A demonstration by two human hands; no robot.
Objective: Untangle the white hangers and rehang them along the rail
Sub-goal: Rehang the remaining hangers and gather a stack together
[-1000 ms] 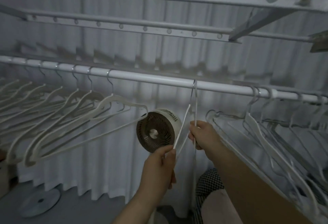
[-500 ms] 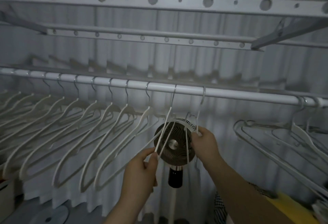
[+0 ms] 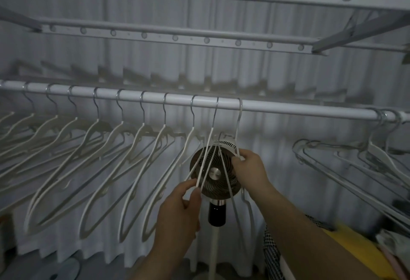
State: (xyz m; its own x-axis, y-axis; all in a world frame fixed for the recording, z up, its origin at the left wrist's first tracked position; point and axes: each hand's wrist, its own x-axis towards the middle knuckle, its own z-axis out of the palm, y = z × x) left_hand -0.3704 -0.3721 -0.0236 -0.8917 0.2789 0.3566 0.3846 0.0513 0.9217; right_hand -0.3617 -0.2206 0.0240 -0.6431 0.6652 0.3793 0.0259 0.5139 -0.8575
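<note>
A white rail (image 3: 288, 108) runs across the view. Several white hangers (image 3: 93, 159) hang evenly spaced along its left half. Two more hangers hang by their hooks near the middle, in front of a fan. My left hand (image 3: 179, 211) pinches the thin wire arm of the left one (image 3: 205, 159). Higher and to the right, my right hand (image 3: 250, 171) grips the wire of the right one (image 3: 237, 133) just below its hook. A tangled bunch of hangers (image 3: 346, 164) hangs at the rail's right end.
A round fan (image 3: 214, 172) on a white pole stands right behind the two held hangers. White curtains cover the back wall. Perforated metal bars (image 3: 177, 37) cross above the rail. A checked cloth (image 3: 273, 255) and something yellow (image 3: 355, 255) lie at lower right.
The view has shifted left along the rail, bringing more hung hangers into sight. Both hands have stayed on their wires, and the two middle hangers now hang spread a little apart.
</note>
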